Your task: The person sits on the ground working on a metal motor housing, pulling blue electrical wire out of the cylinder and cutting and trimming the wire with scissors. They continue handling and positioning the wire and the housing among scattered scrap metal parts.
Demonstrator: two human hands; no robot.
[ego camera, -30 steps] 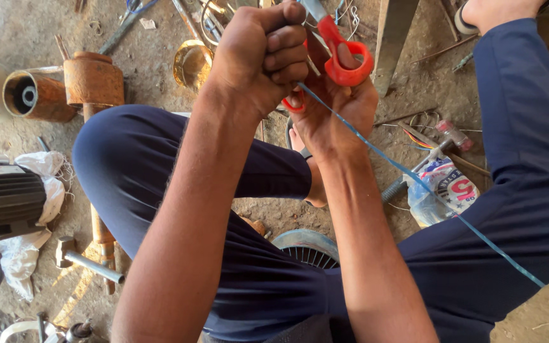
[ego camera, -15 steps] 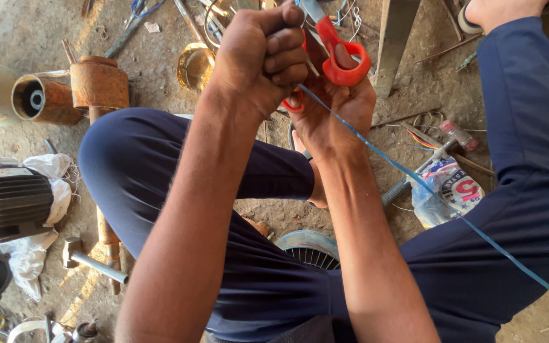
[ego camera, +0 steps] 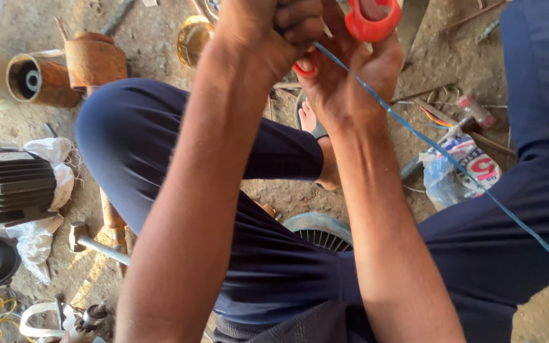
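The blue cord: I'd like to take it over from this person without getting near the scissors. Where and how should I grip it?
Probably on the free stretch of the blue cord, between the right hand and the right thigh. It runs taut and straight there, touching nothing, so a pinch across it from above seems easiest. Its upper end lies between the left hand and the red-handled scissors, which crowd it.

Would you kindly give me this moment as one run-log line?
left hand: fisted on blue cord | right hand: in red scissors handles | cord: taut, running to lower right
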